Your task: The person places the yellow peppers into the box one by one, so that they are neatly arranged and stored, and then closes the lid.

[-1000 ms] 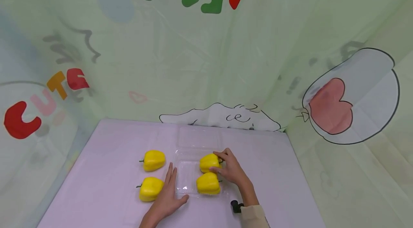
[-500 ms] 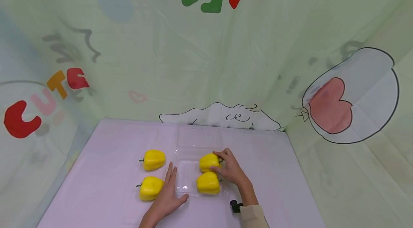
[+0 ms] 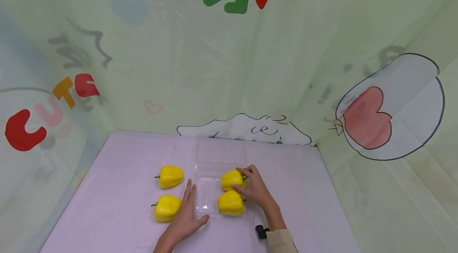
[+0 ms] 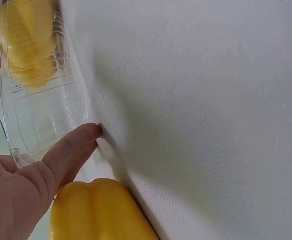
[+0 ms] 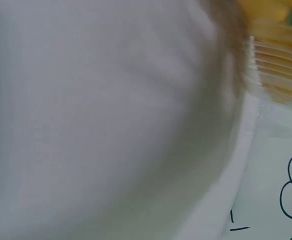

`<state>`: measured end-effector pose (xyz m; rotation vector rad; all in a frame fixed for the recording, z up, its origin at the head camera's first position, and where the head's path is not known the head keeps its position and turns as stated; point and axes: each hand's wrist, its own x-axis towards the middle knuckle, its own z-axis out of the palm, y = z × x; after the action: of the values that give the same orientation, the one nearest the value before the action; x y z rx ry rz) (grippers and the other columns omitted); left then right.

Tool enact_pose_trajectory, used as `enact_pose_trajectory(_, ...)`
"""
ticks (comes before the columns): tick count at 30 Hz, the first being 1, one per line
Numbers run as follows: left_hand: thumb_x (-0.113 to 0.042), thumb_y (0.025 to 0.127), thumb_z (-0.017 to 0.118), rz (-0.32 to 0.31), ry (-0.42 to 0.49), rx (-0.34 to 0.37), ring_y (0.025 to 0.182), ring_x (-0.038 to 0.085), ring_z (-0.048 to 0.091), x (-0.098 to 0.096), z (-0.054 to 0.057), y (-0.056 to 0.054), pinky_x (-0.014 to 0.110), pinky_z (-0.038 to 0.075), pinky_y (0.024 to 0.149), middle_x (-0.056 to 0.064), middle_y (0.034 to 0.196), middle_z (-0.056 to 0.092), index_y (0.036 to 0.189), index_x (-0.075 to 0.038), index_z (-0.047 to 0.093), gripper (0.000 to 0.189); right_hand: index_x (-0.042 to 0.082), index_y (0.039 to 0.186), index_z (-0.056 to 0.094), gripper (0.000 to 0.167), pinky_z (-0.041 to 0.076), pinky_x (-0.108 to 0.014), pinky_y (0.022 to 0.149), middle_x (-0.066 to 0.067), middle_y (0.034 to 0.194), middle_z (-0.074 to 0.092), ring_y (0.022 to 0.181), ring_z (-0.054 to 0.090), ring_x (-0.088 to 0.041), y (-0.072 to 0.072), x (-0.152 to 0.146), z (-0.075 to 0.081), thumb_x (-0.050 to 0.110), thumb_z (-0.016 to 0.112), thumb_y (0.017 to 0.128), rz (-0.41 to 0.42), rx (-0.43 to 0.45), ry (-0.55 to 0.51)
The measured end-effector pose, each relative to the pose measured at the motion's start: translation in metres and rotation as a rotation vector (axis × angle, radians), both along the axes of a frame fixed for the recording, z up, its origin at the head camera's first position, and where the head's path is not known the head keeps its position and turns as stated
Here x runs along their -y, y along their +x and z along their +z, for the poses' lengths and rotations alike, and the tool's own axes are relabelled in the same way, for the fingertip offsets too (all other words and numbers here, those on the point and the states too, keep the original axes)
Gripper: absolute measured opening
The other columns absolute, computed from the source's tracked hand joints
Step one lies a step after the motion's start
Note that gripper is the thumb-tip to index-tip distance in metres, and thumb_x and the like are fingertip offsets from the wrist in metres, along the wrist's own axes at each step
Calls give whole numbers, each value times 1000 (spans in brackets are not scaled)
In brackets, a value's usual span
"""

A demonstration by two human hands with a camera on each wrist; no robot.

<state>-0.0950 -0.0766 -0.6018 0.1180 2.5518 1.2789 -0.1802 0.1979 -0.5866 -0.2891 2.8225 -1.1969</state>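
Observation:
Two yellow bell peppers lie in the right half of a clear plastic clamshell container (image 3: 207, 195). My right hand (image 3: 257, 189) grips the far pepper (image 3: 230, 180) between thumb and fingers, near its stem. The near pepper (image 3: 229, 203) sits right beside it. With fingers straight, my left hand (image 3: 183, 219) rests along the container's left side; in the left wrist view its fingertips (image 4: 88, 132) touch the tabletop by the clear wall. A third bell pepper (image 3: 166, 208) is partly hidden behind that hand. In the right wrist view, only a sliver of fingers shows at the right edge.
Another yellow bell pepper (image 3: 170, 176) lies farther back on the left. The container's lid (image 3: 219, 152) is folded back flat toward the rear. Printed cloth walls (image 3: 222, 66) surround the pale tabletop (image 3: 297, 189). A small black object (image 3: 261, 232) sits by the right wrist.

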Motion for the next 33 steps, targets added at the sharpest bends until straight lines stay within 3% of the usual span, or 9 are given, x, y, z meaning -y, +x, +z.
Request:
enact_pose_trajectory(9, -35, 86, 84, 5, 2, -18, 164, 44, 20, 1, 2, -1, 64, 33, 128, 12, 181, -10, 169, -1, 16, 113, 6, 142, 65, 65, 58, -53, 107, -7, 128, 60, 115, 60, -24, 5, 0, -1, 31, 89, 87, -19, -91, -2)
enact_pose_trajectory(21, -34, 86, 84, 8, 14, -29, 165, 44, 19, 1, 2, -1, 64, 34, 127, 12, 181, -9, 169, 0, 16, 112, 7, 143, 65, 63, 58, -56, 107, -9, 132, 64, 119, 66, -32, 9, -2, -2, 25, 88, 88, -41, -138, -58)
enact_pose_trajectory(28, -36, 86, 84, 1, 13, -10, 165, 44, 19, 0, -2, 1, 64, 33, 127, 11, 181, -11, 169, -2, 15, 113, 7, 141, 66, 57, 53, -64, 112, -14, 147, 60, 137, 59, -39, 27, -8, -1, 26, 84, 91, -105, -220, -19)
enact_pose_trajectory(33, -36, 86, 85, 3, 17, -7, 164, 45, 19, 1, -1, 1, 65, 33, 127, 11, 181, -11, 169, -2, 15, 114, 6, 147, 60, 66, 55, -59, 112, -12, 167, 45, 149, 49, -40, 45, -9, -2, 30, 84, 91, -116, -153, -34)
